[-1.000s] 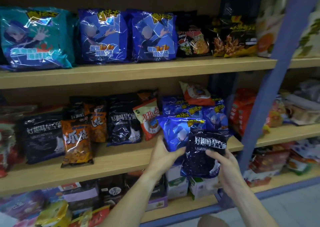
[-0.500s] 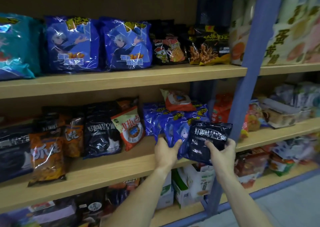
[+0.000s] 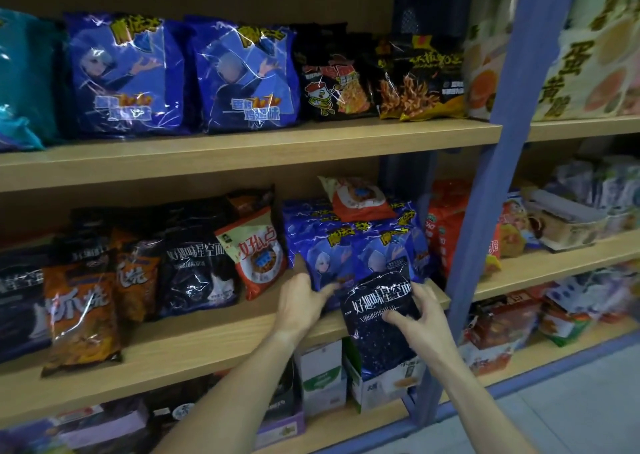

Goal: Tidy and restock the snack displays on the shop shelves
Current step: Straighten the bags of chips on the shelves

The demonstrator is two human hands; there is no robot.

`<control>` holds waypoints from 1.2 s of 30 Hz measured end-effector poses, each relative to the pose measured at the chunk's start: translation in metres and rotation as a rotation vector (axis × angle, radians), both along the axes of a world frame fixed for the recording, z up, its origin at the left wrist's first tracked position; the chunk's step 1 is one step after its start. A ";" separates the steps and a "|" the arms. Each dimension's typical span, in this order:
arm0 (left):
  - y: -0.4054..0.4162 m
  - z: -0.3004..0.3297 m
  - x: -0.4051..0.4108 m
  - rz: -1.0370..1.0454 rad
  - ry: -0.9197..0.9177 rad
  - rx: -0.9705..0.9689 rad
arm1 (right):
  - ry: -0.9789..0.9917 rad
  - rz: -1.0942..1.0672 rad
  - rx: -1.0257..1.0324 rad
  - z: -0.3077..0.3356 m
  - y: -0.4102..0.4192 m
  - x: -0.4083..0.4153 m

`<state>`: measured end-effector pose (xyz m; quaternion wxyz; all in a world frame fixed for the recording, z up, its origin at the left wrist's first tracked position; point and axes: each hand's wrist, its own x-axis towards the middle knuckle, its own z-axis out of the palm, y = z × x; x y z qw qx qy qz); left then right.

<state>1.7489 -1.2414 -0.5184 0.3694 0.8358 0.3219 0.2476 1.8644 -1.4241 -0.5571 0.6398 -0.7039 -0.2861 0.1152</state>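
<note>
My right hand point(image 3: 420, 318) grips black snack bag point(image 3: 381, 311), light, crinkly, slippery; left hand point(image 3: 299, 303) steadies blue bags point(image 3: 346, 256) w/ fingers spread.

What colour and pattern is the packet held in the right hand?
The packet in the right hand is black, speckled with tiny star-like dots and white lettering; head view.

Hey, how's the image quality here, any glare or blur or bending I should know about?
Head view: dim, soft overall; glare streaks on the blue bags; right edge packs blurred; wide-angle bends the blue post; black bag text readable.
</note>
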 end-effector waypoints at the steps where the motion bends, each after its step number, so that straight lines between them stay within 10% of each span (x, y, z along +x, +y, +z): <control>1: 0.004 -0.002 0.000 0.025 -0.009 0.073 | -0.008 -0.013 -0.020 -0.001 -0.001 0.002; 14: 0.004 -0.020 -0.007 0.153 0.021 0.665 | -0.081 0.051 -0.202 0.000 -0.005 -0.003; 21: 0.009 0.023 0.012 0.168 -0.180 0.416 | -0.104 0.048 -0.153 -0.002 -0.004 -0.018; 30: 0.040 0.094 0.116 -0.114 0.294 0.373 | -0.098 0.094 -0.164 -0.008 0.001 -0.023; 36: 0.013 0.112 0.095 -0.099 -0.233 0.266 | -0.130 0.073 -0.208 -0.020 -0.004 -0.027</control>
